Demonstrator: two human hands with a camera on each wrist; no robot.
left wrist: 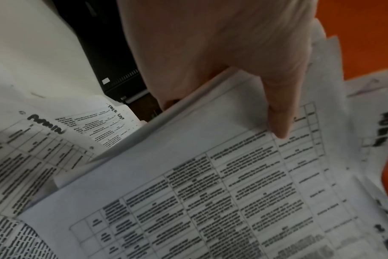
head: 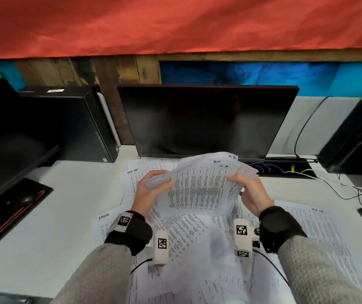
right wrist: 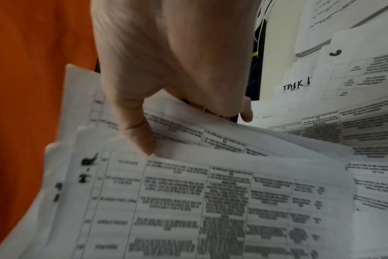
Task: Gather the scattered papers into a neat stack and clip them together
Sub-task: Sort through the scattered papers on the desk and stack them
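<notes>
A loose, uneven bundle of printed papers (head: 199, 185) is held up above the white desk, in front of the monitor. My left hand (head: 151, 189) grips its left edge, thumb on top (left wrist: 277, 122) and fingers underneath. My right hand (head: 248, 191) grips the right edge, thumb (right wrist: 139, 138) pressed on the top sheet (right wrist: 210, 201). The sheets in the bundle (left wrist: 188, 192) are fanned and misaligned. More printed papers (head: 188, 233) lie scattered on the desk under and around my wrists. No clip is in view.
A dark monitor (head: 206, 121) stands right behind the bundle. A black computer tower (head: 81, 126) and another monitor (head: 7, 137) stand at the left, a third tower (head: 355, 132) at the right. Cables (head: 338, 189) and an open cable slot (head: 281, 167) lie right of the bundle.
</notes>
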